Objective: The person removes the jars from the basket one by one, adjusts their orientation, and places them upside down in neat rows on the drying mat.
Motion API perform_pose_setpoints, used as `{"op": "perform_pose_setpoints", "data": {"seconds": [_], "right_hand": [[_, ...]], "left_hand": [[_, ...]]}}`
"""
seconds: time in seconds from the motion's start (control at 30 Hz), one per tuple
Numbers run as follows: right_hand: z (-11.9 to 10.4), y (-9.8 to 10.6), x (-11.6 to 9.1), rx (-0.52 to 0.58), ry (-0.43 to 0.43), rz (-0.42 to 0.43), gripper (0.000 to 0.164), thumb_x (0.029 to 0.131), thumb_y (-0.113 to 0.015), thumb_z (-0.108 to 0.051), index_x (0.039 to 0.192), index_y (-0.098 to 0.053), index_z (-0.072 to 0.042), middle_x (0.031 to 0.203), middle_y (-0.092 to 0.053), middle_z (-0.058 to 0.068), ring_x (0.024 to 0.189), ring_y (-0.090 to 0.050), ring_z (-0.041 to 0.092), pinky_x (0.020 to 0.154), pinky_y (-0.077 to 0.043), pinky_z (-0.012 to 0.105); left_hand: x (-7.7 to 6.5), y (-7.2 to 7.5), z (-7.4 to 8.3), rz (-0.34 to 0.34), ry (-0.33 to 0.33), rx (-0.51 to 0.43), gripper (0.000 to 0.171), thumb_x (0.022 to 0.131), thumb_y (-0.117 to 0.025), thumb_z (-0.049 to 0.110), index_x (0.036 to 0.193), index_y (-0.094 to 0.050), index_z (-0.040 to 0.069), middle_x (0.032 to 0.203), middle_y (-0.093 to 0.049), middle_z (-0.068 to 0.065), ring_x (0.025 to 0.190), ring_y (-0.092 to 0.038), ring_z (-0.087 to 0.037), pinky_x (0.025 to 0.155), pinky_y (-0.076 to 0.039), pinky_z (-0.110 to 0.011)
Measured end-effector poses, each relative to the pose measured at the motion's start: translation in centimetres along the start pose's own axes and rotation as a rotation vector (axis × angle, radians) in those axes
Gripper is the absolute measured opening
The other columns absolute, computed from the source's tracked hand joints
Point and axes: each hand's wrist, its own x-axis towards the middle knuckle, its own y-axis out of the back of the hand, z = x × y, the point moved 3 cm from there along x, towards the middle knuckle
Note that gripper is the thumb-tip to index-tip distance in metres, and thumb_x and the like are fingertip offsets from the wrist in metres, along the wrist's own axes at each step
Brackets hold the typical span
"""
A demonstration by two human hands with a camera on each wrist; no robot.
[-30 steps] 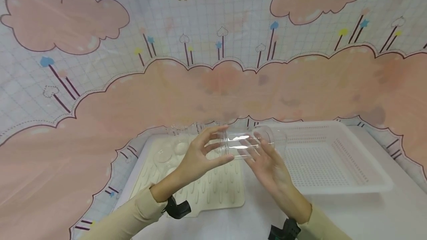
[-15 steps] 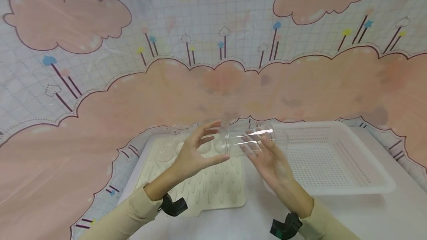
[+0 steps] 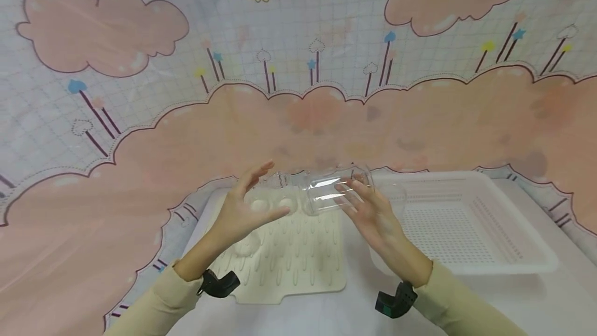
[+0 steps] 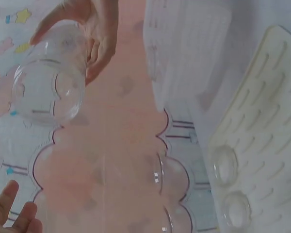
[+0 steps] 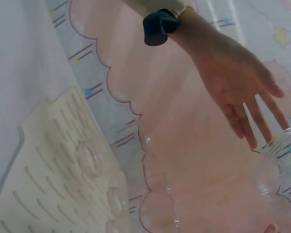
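Observation:
My right hand [image 3: 373, 217] grips a clear jar [image 3: 326, 191] with a ringed rim, holding it sideways in the air near its base. The jar's mouth points left, toward my left hand [image 3: 240, 217]. That hand is apart from the jar, its thumb and fingers spread wide with nothing between them. In the left wrist view, the mouth of the jar faces the camera, and the right hand's fingers wrap its far end. Below the hands lies a cream ridged drying mat [image 3: 298, 258], where several clear vessels stand, one of them a clear vessel [image 3: 247, 245] partly behind my left wrist.
A white perforated plastic basket [image 3: 527, 242] sits on the right of the white table [image 3: 326, 315]; my right forearm overlaps its left end. Behind the table hangs a patterned cloth [image 3: 326, 134] with pink clouds.
My left hand has come away from the jar's rim and moved left and slightly down. The jar, in my right hand, has shifted slightly left and tilted, its mouth end lower.

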Motion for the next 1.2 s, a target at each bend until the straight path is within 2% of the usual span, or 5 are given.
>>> {"op": "perform_pose_setpoints", "data": {"seconds": [0.27,0.4,0.53,0.77,1.2], "right_hand": [[0.6,-0.6,1.0,-0.044,-0.011,0.019,0.007,0.097,-0.058,-0.009,0.102,-0.056,-0.013,0.121,-0.058,0.006,0.128,-0.05,0.033,0.111,-0.038,0.049],[1.0,-0.8,1.5,-0.063,-0.018,0.043,0.025,0.095,-0.059,-0.008,0.117,-0.048,-0.01,0.122,-0.059,0.007,0.135,-0.043,0.038,0.11,-0.039,0.049],[1.4,-0.9,2.0,-0.071,-0.031,0.072,0.041,0.094,-0.059,-0.006,0.13,-0.04,-0.009,0.121,-0.06,0.007,0.136,-0.043,0.039,0.108,-0.041,0.047],[2.1,-0.8,2.6,-0.084,-0.042,0.097,0.046,0.092,-0.061,-0.004,0.133,-0.04,-0.006,0.114,-0.065,0.005,0.128,-0.052,0.035,0.107,-0.042,0.048],[3.1,-0.8,3.4,-0.11,-0.047,0.11,0.046,0.094,-0.057,0.0,0.136,-0.039,-0.004,0.1,-0.069,0.001,0.108,-0.065,0.024,0.107,-0.042,0.051]], "left_hand": [[-1.9,2.8,-1.9,0.071,0.136,0.082,0.091,0.075,-0.09,0.028,0.15,-0.04,0.039,0.151,-0.043,0.012,0.14,-0.036,-0.021,0.113,-0.028,-0.055],[-3.4,4.0,-3.0,0.095,0.209,0.107,0.093,0.075,-0.09,0.03,0.15,-0.037,0.042,0.153,-0.04,0.01,0.142,-0.032,-0.025,0.108,-0.028,-0.066],[-4.8,4.7,-4.3,0.101,0.238,0.101,0.097,0.076,-0.089,0.027,0.154,-0.033,0.035,0.156,-0.037,0.003,0.144,-0.028,-0.027,0.113,-0.026,-0.061],[-8.1,5.1,-7.6,0.111,0.279,0.119,0.107,0.077,-0.088,0.023,0.159,-0.02,0.015,0.158,-0.03,-0.012,0.145,-0.026,-0.035,0.116,-0.023,-0.055],[-12.4,5.1,-13.8,0.012,0.526,0.174,0.116,0.076,-0.088,0.035,0.16,-0.012,0.007,0.163,-0.015,-0.02,0.147,-0.012,-0.047,0.109,-0.017,-0.074]]}}
